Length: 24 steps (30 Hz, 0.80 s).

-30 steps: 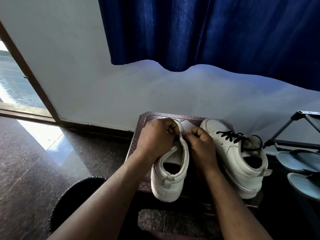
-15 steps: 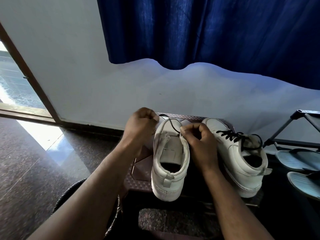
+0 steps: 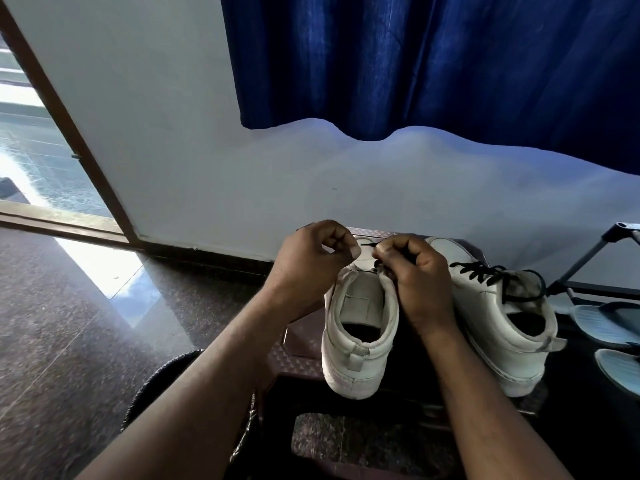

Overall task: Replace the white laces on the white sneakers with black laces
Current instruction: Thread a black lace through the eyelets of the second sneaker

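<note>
Wall [image 3: 207, 150]: is filling the background, pale and plain.
Curtain [image 3: 433, 64]: is hanging dark blue across the upper right, its hem ending well above the floor.
Floor [image 3: 69, 323]: is showing dark speckled stone, with a bright patch of daylight lying near the door frame [image 3: 69, 123] on the left.
Stool [image 3: 301, 344]: is standing against the wall, brown and patterned, carrying both shoes.
Laced sneaker [image 3: 502, 323]: is sitting on the right side of the stool, heel toward the camera, with finished black laces [image 3: 485, 275] crossing its front.
Unlaced sneaker [image 3: 360, 341]: is standing upright just beside it on the left, heel toward the camera, tongue exposed.
Shoe rack [image 3: 588, 258]: is standing at the far right, holding pale sandals [image 3: 606, 323].
Basket [image 3: 156, 386]: is showing as a dark rim under the left forearm.
Right hand [image 3: 415, 275]: is curling over the unlaced sneaker's right eyelet edge, thumb and forefinger pinching the black lace [image 3: 367, 243].
Left hand [image 3: 311, 261]: is hovering at the toe end with fingers curled and thumb near the lace; whether it is gripping it I cannot tell.
Black lace: is running across the front of the unlaced sneaker, between the two hands.
</note>
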Tool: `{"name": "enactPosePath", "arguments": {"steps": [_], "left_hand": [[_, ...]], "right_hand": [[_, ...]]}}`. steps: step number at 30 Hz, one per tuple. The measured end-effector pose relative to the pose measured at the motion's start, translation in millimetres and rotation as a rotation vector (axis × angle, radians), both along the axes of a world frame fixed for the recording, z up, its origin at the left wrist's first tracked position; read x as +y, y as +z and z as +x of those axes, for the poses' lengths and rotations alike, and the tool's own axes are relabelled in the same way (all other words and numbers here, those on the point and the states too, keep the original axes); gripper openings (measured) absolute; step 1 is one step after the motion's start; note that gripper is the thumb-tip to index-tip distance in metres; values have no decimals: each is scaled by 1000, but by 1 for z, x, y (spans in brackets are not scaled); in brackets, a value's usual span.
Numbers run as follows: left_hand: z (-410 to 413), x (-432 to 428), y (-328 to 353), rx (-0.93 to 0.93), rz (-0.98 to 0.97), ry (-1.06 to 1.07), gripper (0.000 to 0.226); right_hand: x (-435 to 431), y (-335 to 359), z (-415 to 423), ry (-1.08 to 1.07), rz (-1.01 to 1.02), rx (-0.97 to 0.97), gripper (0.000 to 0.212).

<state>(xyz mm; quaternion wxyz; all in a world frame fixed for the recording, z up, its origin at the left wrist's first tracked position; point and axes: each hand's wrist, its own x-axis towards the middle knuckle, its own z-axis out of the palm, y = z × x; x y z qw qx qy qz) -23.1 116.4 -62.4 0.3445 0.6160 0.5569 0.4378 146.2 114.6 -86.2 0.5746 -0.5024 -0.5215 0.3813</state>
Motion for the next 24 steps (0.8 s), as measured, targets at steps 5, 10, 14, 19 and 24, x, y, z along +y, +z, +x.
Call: {"name": "enactPosePath", "arguments": {"steps": [5, 10, 14, 19, 24], "left_hand": [[-5, -19, 9, 184, -133, -52, 33], [2, -28, 11, 490, -66, 63, 32], [0, -31, 13, 317, -169, 235, 20], [-4, -30, 8, 180, -185, 300, 25], [-5, -26, 3, 180, -174, 322, 30]], "right_hand": [[5, 8, -3, -51, 4, 188, 12], [5, 9, -13, 74, -12, 70, 11], [5, 12, -13, 86, -42, -1, 13], [-1, 12, -20, 4, -13, -310, 9], [2, 3, -20, -95, -54, -365, 21]]}}
